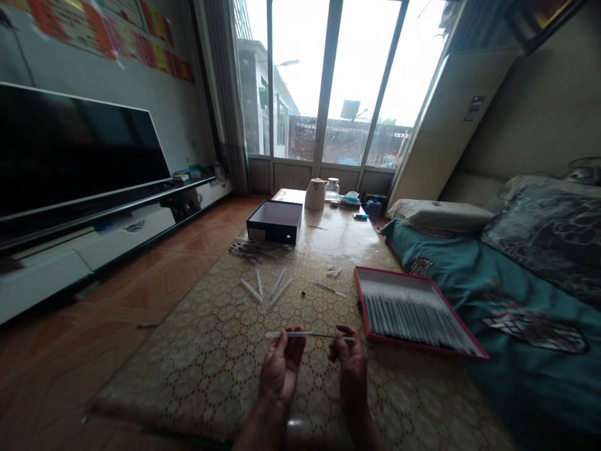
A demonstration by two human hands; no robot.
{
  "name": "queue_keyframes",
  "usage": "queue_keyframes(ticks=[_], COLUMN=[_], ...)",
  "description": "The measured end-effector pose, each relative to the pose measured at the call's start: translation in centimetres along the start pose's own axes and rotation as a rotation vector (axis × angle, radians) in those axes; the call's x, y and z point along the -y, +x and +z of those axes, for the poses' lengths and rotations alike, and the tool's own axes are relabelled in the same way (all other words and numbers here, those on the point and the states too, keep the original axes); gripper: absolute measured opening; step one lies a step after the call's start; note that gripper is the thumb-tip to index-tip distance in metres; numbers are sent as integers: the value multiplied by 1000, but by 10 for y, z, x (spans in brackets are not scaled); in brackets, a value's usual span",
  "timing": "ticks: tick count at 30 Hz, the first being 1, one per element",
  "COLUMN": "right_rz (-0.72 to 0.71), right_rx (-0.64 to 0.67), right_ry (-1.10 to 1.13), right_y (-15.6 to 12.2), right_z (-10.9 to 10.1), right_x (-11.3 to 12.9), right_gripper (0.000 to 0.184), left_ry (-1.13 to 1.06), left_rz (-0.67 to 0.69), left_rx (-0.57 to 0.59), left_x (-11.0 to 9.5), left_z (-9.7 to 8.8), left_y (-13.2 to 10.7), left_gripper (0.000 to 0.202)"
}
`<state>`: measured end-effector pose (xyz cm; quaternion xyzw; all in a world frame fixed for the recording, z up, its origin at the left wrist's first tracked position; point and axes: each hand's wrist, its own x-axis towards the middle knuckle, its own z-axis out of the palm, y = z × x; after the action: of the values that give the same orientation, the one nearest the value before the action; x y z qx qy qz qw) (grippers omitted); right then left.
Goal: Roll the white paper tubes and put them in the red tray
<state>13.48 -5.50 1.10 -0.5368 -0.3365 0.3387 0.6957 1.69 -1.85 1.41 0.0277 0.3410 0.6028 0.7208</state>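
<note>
In front of me my left hand (pixel 280 366) is closed around a whitish pen barrel (pixel 271 335), held level above the table. My right hand (pixel 351 363) pinches a thin pen refill (pixel 322 336), whose dark length lines up with the barrel's right end. How far the refill sits inside the barrel is not clear. Just beyond my hands lie several loose white tubes (pixel 251 290), a small black cap (pixel 303 294) and another thin refill with a white end (pixel 330 289). Small white pieces (pixel 334 271) rest farther back.
On the right, a red-rimmed box lid (pixel 422 349) holds rows of pens (pixel 404 319). A dark open box (pixel 272 233) stands at the back left, beside a pile of thin dark pieces (pixel 248 250). A kettle (pixel 315 195) and glass jar (pixel 332 189) are at the far end.
</note>
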Motion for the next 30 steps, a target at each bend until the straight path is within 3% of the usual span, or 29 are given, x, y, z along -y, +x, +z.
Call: queue_keyframes(ticks=[3,9,13,20,25,30], right_rz=[0,22,42,-71,-280,-308], right_rx=[-31,184,111,93,149,242], right_ry=[3,-39,-56,-417,-736,-911], right_y=[2,1,6,19,45,82], right_z=[-1,5,-2,-9,5,35], right_x=[2,-2,-12,-21,-30,-38], right_gripper=[29,35,41,31,20,21], left_ry=[-11,7,-84,-122,-12,24], left_rz=[-6,-76,-91,-71,20,10], left_rx=[1,42,35,49,100,116], left_x=[-1,5,0,-11,-14,-14], left_z=[2,3,-1,-7,-15,-23], left_y=[1,-2,4,14,18,21], left_gripper=[13,11,16,16,12,11])
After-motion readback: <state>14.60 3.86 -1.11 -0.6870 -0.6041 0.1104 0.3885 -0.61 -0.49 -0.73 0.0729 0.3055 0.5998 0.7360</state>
